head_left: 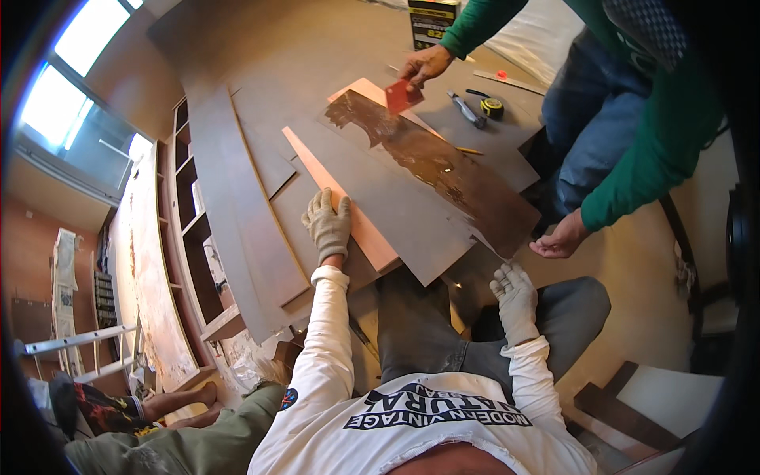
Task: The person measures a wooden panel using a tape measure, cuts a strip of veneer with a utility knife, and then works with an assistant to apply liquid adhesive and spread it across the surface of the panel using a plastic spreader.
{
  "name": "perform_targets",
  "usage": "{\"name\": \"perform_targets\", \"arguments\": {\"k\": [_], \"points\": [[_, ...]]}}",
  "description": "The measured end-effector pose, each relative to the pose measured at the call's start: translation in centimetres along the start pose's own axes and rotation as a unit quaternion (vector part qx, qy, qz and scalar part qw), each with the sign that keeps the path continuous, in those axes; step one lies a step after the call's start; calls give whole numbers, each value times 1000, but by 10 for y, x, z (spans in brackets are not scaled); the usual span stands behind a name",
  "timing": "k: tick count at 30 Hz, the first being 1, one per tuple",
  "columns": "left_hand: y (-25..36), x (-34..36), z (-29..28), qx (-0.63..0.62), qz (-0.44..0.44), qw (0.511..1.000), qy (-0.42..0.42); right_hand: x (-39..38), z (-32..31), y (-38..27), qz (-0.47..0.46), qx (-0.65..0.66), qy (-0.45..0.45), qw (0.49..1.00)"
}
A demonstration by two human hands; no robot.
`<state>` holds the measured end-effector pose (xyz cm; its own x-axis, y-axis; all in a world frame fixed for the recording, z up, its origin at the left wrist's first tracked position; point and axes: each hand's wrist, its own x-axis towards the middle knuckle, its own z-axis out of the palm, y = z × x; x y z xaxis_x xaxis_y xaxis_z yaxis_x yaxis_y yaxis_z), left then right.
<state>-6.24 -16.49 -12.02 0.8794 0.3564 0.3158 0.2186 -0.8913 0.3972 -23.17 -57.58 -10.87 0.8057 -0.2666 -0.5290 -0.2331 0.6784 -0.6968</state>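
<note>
My left hand (327,227), in a pale work glove, lies with fingers spread on a long pinkish wooden strip (342,207) and the surface beside it. To its right is a grey sheet (380,190) partly coated with wet brown glue (431,162). My right hand (514,302), also gloved, has its fingertips closed at the sheet's near right corner; the thumb is partly hidden. Across from me, a co-worker in green sleeves holds a red spreader (402,96) over the glue. The co-worker's other hand (560,237) is by the same corner.
A utility knife (467,111), a yellow tape measure (492,107) and a pencil (469,150) lie beyond the sheet. A glue can (431,28) stands at the back. Long boards (237,190) and a shelving frame (194,214) are left; another person (190,431) is lower left.
</note>
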Motion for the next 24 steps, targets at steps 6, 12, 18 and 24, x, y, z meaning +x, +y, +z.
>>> {"name": "perform_targets", "arguments": {"k": [6,12,18,24], "points": [[-12,-4,1,-23,-5,1000,-4,6,-6,-10,-56,56,26,997],[-9,-3,-1,-23,10,1000,9,6,-7,-10,-35,32,21,999],[-12,-1,-1,-33,13,999,16,13,-4,-4,-30,17,9,999],[-16,1,5,-17,17,1000,13,14,-11,-1,-5,22,21,1000]]}}
